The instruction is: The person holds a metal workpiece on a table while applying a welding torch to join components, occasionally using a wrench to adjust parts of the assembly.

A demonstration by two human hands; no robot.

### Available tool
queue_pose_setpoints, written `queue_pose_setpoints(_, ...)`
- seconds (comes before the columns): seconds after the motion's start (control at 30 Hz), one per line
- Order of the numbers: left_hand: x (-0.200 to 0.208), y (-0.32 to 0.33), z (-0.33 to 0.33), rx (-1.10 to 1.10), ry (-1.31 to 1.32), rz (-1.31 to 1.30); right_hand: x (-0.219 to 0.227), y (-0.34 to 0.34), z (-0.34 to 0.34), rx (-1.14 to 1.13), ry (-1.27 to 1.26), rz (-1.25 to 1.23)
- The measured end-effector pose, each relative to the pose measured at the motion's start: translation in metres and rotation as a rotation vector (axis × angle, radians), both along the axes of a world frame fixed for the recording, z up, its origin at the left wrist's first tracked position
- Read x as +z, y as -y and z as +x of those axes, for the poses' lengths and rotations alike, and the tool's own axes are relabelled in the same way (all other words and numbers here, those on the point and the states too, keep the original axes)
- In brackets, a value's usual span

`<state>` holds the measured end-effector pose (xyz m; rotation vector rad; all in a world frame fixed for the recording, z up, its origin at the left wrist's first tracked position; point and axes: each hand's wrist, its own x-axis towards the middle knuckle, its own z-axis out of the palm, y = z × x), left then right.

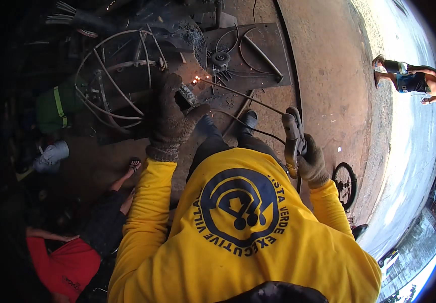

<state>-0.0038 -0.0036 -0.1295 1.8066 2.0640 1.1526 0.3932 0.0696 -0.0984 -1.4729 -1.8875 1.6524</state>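
A person in a yellow sweatshirt (238,232) welds at a rusty steel table (258,55) on a dirt floor. The gloved left hand (171,118) is raised over the work with its fingers (170,86) held together and pointing away, the thumb spread out to the side; just past the thumb sits a small grey metal piece (187,95), though whether the glove touches it cannot be told. The gloved right hand (310,162) has its fingers wrapped tight around the grip of a welding holder (293,132). From the holder a thin welding rod (243,95) runs away from those fingers to a cluster of orange sparks (196,79), glowing just beyond the left fingertips. Further past the left fingers stands a round frame of bent steel bars (114,76). Behind the left wrist, near the floor, another person in a red shirt (69,265) crouches. Well beyond the right hand, a third person (415,81) is out in the bright street.
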Motion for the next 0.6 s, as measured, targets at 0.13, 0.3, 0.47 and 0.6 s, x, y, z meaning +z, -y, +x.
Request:
queue_pose_setpoints(0.13, 0.007, -0.001, -0.001, 0.000, -0.131, 0.048, -0.002, -0.001, 0.000, 0.001, -0.049, -0.012)
queue_pose_setpoints(0.3, 0.032, -0.008, 0.005, 0.056, -0.209, 0.023, -0.019, 0.004, 0.006, -0.048, -0.198, -0.064)
queue_pose_setpoints(0.47, 0.032, -0.008, 0.005, 0.089, -0.253, 0.016, -0.023, 0.008, 0.007, -0.091, -0.270, -0.121)
queue_pose_setpoints(0.6, 0.032, -0.005, 0.002, 0.084, -0.296, 0.054, -0.023, 0.002, 0.012, 0.010, -0.257, -0.118)
